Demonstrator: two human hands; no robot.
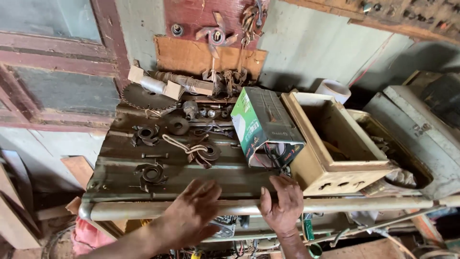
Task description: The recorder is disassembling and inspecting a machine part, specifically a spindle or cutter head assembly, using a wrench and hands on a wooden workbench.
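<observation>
My left hand (189, 213) rests flat on the front edge of a dusty metal machine table (120, 172), fingers spread, holding nothing. My right hand (282, 204) lies over the round metal rail (129, 208) along that edge, fingers draped on the table, just below a green and white cardboard box (261, 122). Black cables spill from the box close to my right fingertips. Several dark metal cutter heads (151, 173) and a bolt (154, 155) lie on the table to the left of my hands.
A circular saw blade (143, 98) leans at the back left. An open wooden box (335, 144) stands right of the cardboard box, a grey metal case (421, 134) beyond it. Tools hang on the wall; clutter sits below the table.
</observation>
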